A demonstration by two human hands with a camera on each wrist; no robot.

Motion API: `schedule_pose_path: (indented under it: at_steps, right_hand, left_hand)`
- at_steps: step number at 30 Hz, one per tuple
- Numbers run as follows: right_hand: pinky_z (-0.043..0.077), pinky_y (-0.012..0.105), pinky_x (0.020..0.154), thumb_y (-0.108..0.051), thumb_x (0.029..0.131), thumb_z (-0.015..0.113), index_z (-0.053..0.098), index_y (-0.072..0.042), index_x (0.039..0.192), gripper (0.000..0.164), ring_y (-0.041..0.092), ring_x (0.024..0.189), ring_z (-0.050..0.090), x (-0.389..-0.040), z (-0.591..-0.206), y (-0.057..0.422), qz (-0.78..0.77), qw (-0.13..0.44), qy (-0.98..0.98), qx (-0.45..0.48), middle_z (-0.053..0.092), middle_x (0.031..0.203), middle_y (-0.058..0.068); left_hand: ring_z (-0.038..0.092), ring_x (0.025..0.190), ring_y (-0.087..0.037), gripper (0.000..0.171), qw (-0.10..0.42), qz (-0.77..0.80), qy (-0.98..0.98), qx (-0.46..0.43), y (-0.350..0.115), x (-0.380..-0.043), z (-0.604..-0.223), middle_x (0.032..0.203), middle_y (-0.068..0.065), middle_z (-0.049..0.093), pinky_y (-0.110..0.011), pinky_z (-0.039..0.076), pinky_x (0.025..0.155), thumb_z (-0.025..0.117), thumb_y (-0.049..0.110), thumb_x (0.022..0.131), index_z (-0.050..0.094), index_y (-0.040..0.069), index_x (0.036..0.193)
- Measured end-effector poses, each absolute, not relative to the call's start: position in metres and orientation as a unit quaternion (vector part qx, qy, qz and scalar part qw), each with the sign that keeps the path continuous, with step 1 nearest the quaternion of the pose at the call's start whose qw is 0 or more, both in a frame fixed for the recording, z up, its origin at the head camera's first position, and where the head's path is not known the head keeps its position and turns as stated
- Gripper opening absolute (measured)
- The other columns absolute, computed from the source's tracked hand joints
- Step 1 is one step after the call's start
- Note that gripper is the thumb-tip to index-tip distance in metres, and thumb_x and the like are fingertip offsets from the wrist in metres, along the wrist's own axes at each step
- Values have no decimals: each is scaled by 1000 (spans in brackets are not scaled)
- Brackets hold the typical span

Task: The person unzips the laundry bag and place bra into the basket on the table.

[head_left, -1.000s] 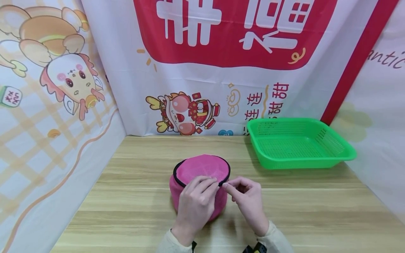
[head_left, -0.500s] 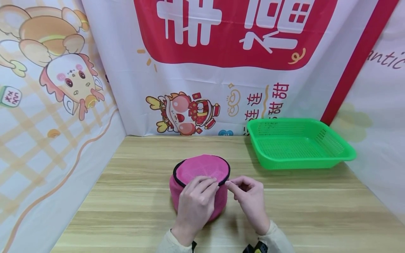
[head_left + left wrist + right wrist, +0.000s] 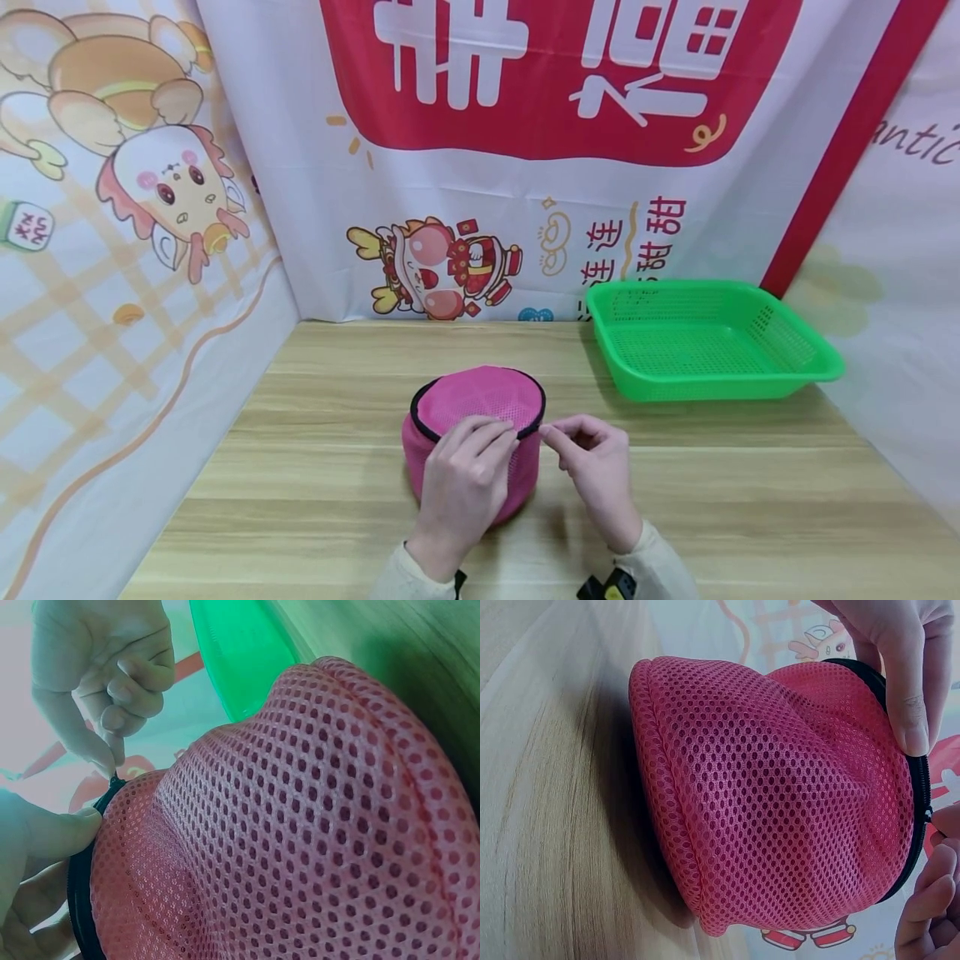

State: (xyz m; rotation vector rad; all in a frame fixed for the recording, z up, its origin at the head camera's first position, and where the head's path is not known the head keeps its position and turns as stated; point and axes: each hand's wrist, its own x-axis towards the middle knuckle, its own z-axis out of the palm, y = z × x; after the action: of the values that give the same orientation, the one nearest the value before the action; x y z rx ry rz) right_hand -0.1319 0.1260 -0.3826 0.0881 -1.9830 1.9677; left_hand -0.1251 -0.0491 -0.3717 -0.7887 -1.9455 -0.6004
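Note:
A round pink mesh bag [image 3: 525, 477] with a black zipper [image 3: 921, 787] around its top rim stands on the table, its lid lying over the top. My left hand [image 3: 467, 483] grips the front of the rim, thumb on the near side and fingers over the lid. Just right of it, my right hand [image 3: 596, 467] pinches the small black zipper pull [image 3: 115, 781] between thumb and forefinger, the other fingers curled. In the right wrist view the zipper's teeth show between the two hands. What the bag contains cannot be made out through the mesh.
A green plastic basket [image 3: 712, 387] stands at the back right of the wooden table [image 3: 300, 467]. Printed cloths hang behind the table [image 3: 315, 208] and along both sides. Beige sleeves [image 3: 660, 571] cover both forearms.
My right hand has slid a little to the right along the rim with the zipper pull. The left hand and the bag stay in nearly the same place.

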Motion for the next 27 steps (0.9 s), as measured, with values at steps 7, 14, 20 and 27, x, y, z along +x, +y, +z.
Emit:
schedule_pose_path:
  at_steps: [7,14,20,27]
  right_hand:
    - [39,20,43,-12,82,81,75,-2,81,12,13,51,50,-131,-383,126,696,176,-695,30,59,63,10]
    - [39,19,43,-12,82,81,74,1,83,14,12,51,50,-128,-381,126,703,171,-689,28,59,63,9]
    - [40,19,44,-11,83,80,72,2,83,15,11,52,50,-127,-380,124,712,149,-684,60,58,64,6]
    - [41,20,43,-4,84,77,72,2,82,8,12,50,49,-128,-382,123,714,145,-679,93,61,67,8]
  left_hand:
    - [65,92,-23,11,460,-250,-791,-318,-48,-126,-372,95,-5,73,-34,56,82,75,4,82,77,4,92]
    - [65,95,-23,14,451,-256,-795,-316,-48,-125,-372,98,-5,72,-35,54,87,76,5,81,77,4,95]
    - [63,100,-25,18,444,-249,-798,-322,-47,-124,-372,103,-6,71,-37,51,93,75,9,83,76,4,101]
    - [63,102,-26,22,449,-234,-795,-334,-46,-125,-373,105,-7,70,-41,49,96,75,7,82,75,3,104]
